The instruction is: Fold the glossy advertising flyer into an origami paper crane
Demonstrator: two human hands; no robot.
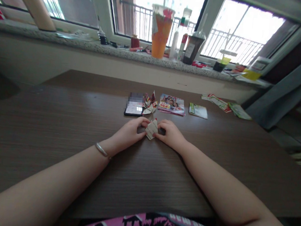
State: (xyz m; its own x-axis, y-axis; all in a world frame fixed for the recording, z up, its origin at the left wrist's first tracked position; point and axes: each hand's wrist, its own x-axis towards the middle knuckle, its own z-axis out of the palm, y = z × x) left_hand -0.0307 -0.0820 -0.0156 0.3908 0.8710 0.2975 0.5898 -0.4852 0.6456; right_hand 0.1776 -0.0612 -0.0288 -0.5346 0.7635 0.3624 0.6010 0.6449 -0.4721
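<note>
A small piece of folded paper point(152, 129), pale with faint print and a bit of red at its top corner, is held between my two hands over the table. My left hand point(132, 131) pinches its left edge, thumb below and fingers above. On the opposite edge, my right hand point(171, 134) grips it in the same way. Just beyond the hands lie a phone point(134, 106) with a lit screen and a folded figure of printed paper point(150, 104) leaning against it.
Behind my right hand are a stack of colourful leaflets point(172, 104) and a smaller stack of paper point(198, 111). Paper strips point(219, 103) lie farther right on the brown table point(45, 124). Along the windowsill point(124, 53) stand an orange drink cup point(160, 32), a dark cup point(193, 48) and bottles.
</note>
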